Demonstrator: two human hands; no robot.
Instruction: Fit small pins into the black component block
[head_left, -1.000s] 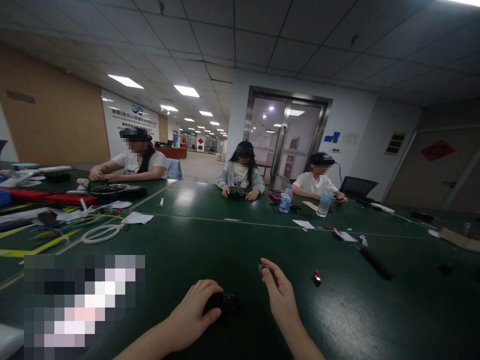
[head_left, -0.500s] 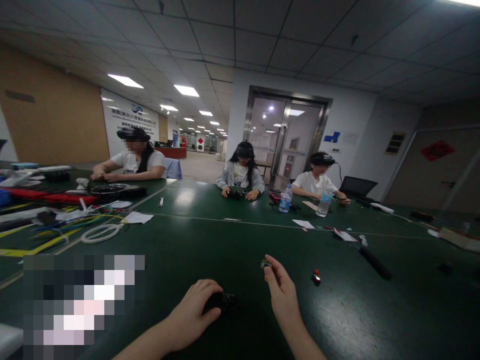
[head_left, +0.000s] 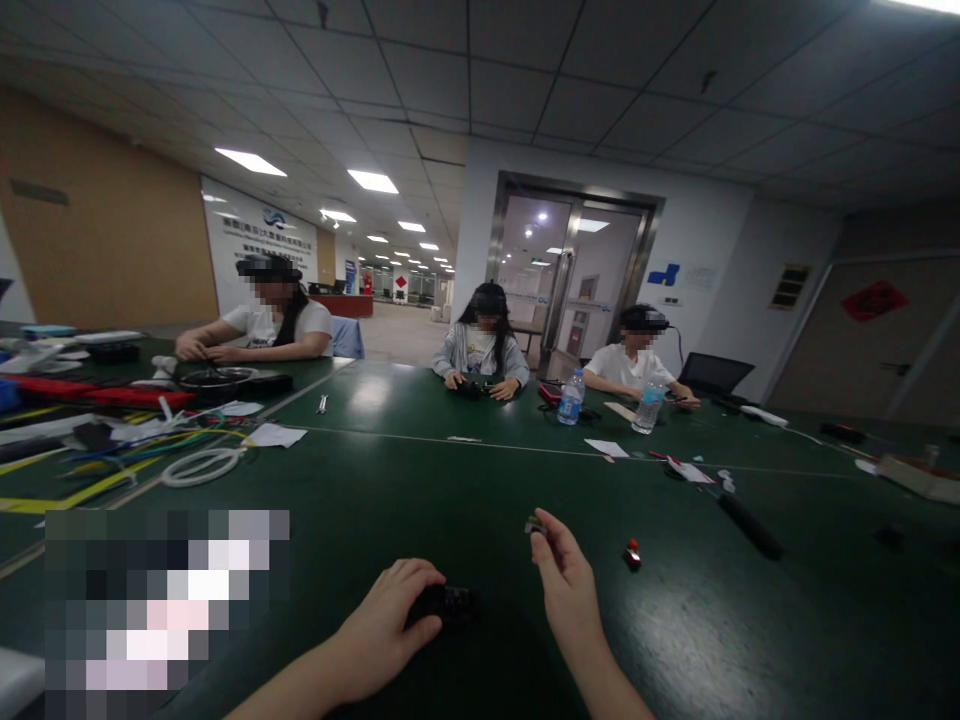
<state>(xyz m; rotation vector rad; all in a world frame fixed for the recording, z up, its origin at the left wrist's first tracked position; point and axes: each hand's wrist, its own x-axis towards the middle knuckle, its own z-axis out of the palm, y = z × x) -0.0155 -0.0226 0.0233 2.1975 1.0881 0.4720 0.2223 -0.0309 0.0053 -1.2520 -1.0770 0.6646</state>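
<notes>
My left hand (head_left: 384, 632) is wrapped around one end of a small black device (head_left: 457, 603) low on the green table, and its palm side hides much of it. Between thumb and forefinger, my right hand (head_left: 566, 585) pinches a tiny part (head_left: 534, 525) with a greenish and a metallic side, held up off the table. That part is too small to name. To the right of my right hand lies a small red and silver piece (head_left: 633, 555), apart from both hands.
A long black rod-like object (head_left: 750, 527) lies to the right. Water bottles (head_left: 571, 398) stand farther back. Cables and a coiled white tube (head_left: 201, 468) spread over the left side. A blurred-out patch covers the lower left. Three people sit across the green table (head_left: 390, 500).
My right hand has shifted slightly to the right, and the tiny part has turned a little between its fingers. My left hand stays around the black device.
</notes>
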